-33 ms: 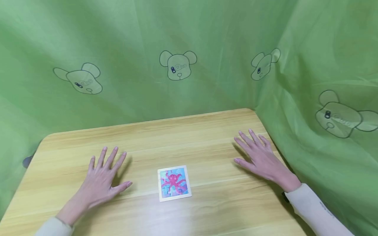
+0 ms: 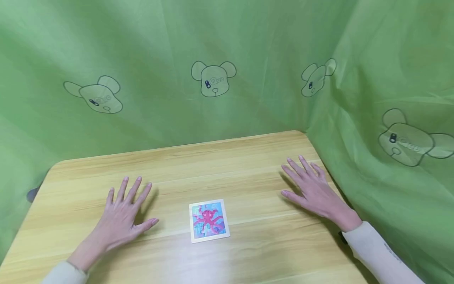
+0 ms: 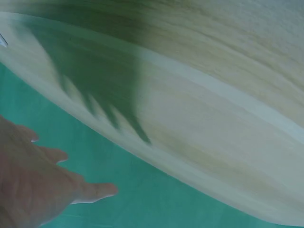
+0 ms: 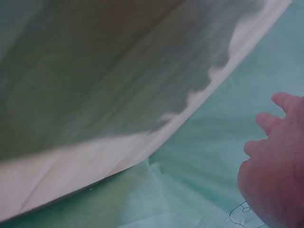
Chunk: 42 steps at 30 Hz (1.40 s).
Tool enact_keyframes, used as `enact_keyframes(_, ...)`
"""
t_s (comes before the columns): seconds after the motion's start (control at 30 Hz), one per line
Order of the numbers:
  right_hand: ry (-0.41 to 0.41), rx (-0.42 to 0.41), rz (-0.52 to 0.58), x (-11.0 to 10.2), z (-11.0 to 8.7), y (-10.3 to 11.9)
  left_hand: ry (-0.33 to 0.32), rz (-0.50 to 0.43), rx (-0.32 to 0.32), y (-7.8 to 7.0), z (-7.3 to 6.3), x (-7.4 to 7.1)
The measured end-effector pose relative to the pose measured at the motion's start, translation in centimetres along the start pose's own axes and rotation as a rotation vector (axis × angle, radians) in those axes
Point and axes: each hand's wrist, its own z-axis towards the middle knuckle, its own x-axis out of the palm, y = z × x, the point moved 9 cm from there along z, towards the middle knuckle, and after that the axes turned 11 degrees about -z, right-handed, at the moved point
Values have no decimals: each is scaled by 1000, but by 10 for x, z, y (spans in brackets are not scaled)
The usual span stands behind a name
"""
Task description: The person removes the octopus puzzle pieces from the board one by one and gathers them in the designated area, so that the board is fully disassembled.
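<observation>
A small square jigsaw puzzle with a pink octopus on a blue ground, framed by a pale border, lies flat on the wooden table. Left of it, my left hand is spread palm down with straight fingers, its thumb toward the puzzle. My right hand is spread in the same way near the table's right edge, farther from the puzzle. Both hands are apart from the puzzle and hold nothing. In the left wrist view the left hand shows at the lower left, its shadow cast on the tabletop. The right hand appears in the right wrist view.
The light wooden table has rounded far corners. A green curtain printed with bear heads hangs behind it and along its right side. A small dark object shows beyond the table's left edge.
</observation>
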Motion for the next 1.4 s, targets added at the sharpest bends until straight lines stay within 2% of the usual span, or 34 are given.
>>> enact_keyframes(0.27, -17, 10, 52, -2, 1, 4, 17, -9, -31, -1, 2, 5)
enact_keyframes(0.43, -37, 3, 90, -4, 6, 12, 26, -63, -55, -9, 1, 12)
enact_keyframes(0.6, -34, -12, 108, -4, 13, 28, 11, -120, -57, -22, 6, 18)
enact_keyframes(0.77, -7, -10, 157, -4, 18, 46, 32, -197, -61, -39, 9, 27)
enact_keyframes(0.9, -17, -17, 201, -5, 23, 65, 56, -262, -74, -50, 7, 33)
enact_keyframes(1.17, -51, -143, 223, -5, 36, 112, 56, -243, -69, -65, 11, 37)
enact_keyframes(1.4, 12, -179, 360, -2, 44, 145, 68, -244, -68, -76, 16, 48)
